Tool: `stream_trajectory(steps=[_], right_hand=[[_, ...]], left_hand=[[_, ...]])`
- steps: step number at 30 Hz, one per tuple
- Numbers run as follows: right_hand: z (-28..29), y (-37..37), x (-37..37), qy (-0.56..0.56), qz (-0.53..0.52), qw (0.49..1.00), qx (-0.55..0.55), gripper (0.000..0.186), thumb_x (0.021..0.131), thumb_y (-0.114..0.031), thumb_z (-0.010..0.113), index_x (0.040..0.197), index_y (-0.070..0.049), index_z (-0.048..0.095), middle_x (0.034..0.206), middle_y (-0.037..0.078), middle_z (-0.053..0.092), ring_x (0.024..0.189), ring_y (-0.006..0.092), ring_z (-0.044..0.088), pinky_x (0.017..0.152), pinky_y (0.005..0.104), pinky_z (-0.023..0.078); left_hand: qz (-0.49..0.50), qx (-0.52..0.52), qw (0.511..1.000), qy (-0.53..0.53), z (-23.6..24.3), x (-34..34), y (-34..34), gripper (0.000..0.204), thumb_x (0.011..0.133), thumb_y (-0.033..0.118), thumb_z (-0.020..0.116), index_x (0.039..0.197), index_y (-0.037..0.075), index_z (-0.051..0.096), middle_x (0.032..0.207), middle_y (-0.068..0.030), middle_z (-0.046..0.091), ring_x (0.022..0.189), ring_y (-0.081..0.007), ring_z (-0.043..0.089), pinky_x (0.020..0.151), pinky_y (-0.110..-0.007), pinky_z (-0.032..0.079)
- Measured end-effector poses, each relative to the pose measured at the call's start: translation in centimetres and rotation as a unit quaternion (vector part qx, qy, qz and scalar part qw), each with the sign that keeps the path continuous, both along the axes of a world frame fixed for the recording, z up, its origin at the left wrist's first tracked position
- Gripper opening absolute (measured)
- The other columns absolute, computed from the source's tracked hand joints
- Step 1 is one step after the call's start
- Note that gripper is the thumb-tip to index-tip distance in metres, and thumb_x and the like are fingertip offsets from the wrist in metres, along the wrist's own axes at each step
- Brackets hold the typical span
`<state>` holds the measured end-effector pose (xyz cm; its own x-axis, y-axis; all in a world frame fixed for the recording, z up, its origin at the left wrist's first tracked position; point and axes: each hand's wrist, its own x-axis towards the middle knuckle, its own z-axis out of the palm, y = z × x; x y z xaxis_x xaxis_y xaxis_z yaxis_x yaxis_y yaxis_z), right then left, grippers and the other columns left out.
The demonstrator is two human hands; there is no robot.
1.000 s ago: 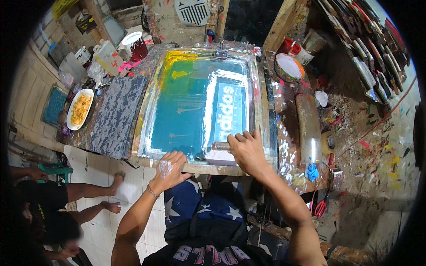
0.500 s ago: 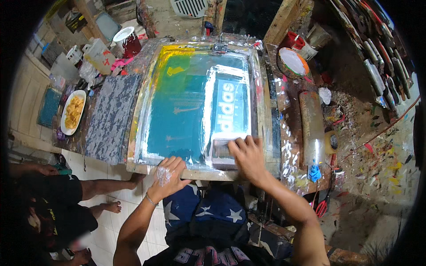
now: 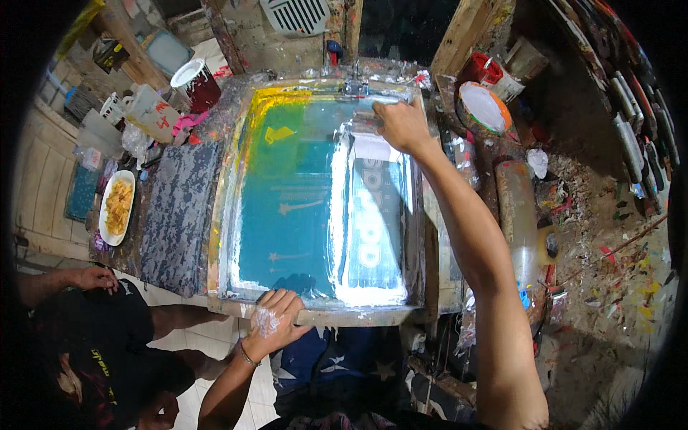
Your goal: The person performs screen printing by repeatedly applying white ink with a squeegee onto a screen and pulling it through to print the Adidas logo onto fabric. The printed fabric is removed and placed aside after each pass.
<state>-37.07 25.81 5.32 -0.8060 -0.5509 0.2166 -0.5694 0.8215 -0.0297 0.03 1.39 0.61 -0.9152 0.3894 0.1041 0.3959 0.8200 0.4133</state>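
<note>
A screen-printing frame (image 3: pixel 215 236) with teal mesh lies on the bench before me. White ink (image 3: pixel 373 295) is spread in a strip down its right part, around a lettered stencil area. My left hand (image 3: pixel 275 315), smeared with white on its back, is closed over the frame's near wooden edge. At the far right end of the mesh, my right hand (image 3: pixel 403 125) has its fingers bent round a squeegee (image 3: pixel 369 147). Only the squeegee's pale lower part shows; the hand hides the rest. Yellow and green ink stains (image 3: pixel 279 134) mark the far left corner of the mesh.
A camouflage-patterned board (image 3: pixel 179 215) and an oval dish of food (image 3: pixel 117 208) lie left of the frame. Ink tubs (image 3: pixel 195 86) stand behind; an orange-rimmed bowl of white ink (image 3: pixel 484 107) is at the right. Another person (image 3: pixel 93 337) sits close by at the lower left.
My right hand has travelled with the squeegee from the frame's near edge to its far end. More white ink lies at the near end. My left hand keeps its hold; the view has shifted slightly.
</note>
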Motion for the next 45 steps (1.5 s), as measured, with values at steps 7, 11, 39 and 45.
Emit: stream_trajectory(steps=[7, 11, 39, 45], right_hand=[[-1.2, 1.2, 5.4, -0.047, 0.055, 0.997, 0.012, 0.024, 0.089, -0.019, 0.064, 0.111, -0.009, 0.064, 0.082, 0.016, 0.073, 0.085, 0.0375, 0.072, 0.086, 0.0523, 0.044], [-0.9, 2.2, 17.0, 0.000, 0.098, 0.995, 0.008, 0.019, 0.084, -0.011, 0.064, 0.103, -0.008, 0.060, 0.079, 0.013, 0.070, 0.080, 0.0342, 0.069, 0.082, 0.0495, 0.043], [29.3, -0.2, 17.9, 0.206, -0.051, 0.967, -0.137, 0.065, 0.100, -0.054, 0.052, 0.049, -0.014, 0.048, 0.043, -0.004, 0.041, 0.037, 0.0096, 0.033, 0.040, 0.0342, 0.036], [32.2, -1.4, 16.9, 0.198, -0.101, 0.963, -0.150, 0.071, 0.095, -0.058, 0.054, 0.070, 0.007, 0.068, 0.065, 0.021, 0.066, 0.060, 0.0296, 0.065, 0.067, 0.0443, 0.054]], left_hand=[[-0.003, 0.004, 1.000, -0.014, 0.2, -0.2, 0.1, 0.045, 0.063, 0.025, 0.090, 0.089, 0.005, 0.060, 0.091, -0.0110, 0.058, 0.091, -0.0308, 0.059, 0.082, -0.042, 0.046], [0.001, 0.007, 1.000, -0.017, 0.4, -0.2, 0.2, 0.046, 0.062, 0.024, 0.090, 0.090, 0.004, 0.060, 0.091, -0.0119, 0.057, 0.090, -0.0317, 0.058, 0.081, -0.042, 0.046], [0.057, 0.041, 0.929, 0.364, 15.7, -6.8, 3.1, 0.021, 0.078, 0.012, 0.083, 0.096, 0.007, 0.075, 0.097, -0.0108, 0.070, 0.094, -0.0288, 0.067, 0.084, -0.045, 0.053], [-0.116, 0.009, 0.990, 0.075, -1.8, -6.0, 8.7, 0.055, 0.079, 0.030, 0.080, 0.125, 0.007, 0.060, 0.119, -0.0087, 0.057, 0.113, -0.0298, 0.056, 0.095, -0.043, 0.046]])
